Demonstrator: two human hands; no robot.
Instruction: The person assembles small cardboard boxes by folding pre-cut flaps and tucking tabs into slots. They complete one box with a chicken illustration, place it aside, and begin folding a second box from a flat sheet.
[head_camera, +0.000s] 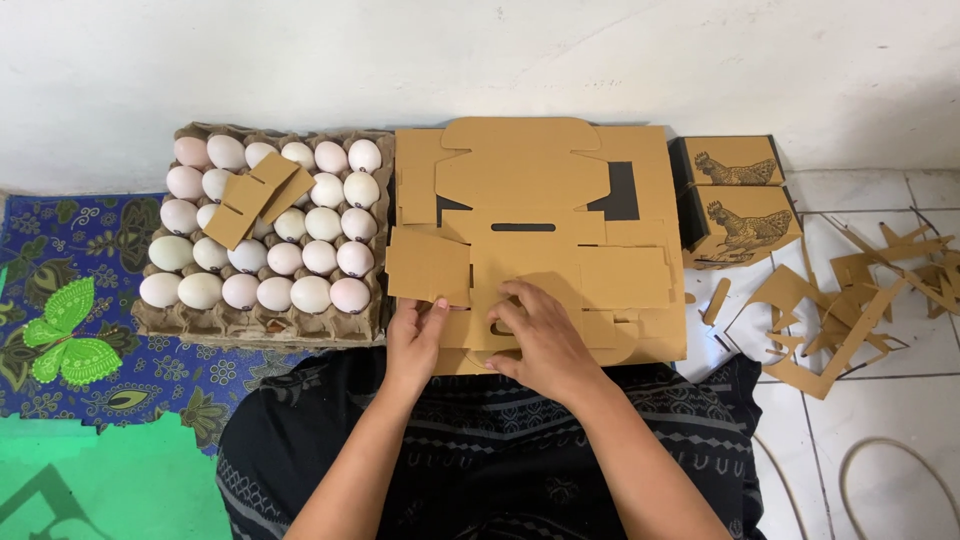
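The left hand lies palm-down with fingers loosely extended; its fingertips rest on the lower left edge of the top sheet in a stack of flat, die-cut brown cardboard box blanks. The hand is not closed around anything. The right hand lies flat with fingers slightly curled, pressing on the near centre of the same top sheet, just beside a slot cut in the cardboard. Whether its fingertips hook into the slot cannot be told. The two hands sit close together, nearly touching.

The stack of blanks lies on the floor directly ahead of the person's lap, which is covered in black patterned fabric. The far edge of the stack reaches close to the white wall.

Left of the stack, touching it, stands a grey pulp egg tray filled with pale white and pinkish eggs. A folded brown cardboard insert lies on top of the eggs.

Right of the stack stand two assembled brown cardboard boxes with a hen print, one behind the other. Loose brown cardboard offcuts are scattered on the white tiled floor further right. A blue floral mat with a green butterfly lies under the tray.
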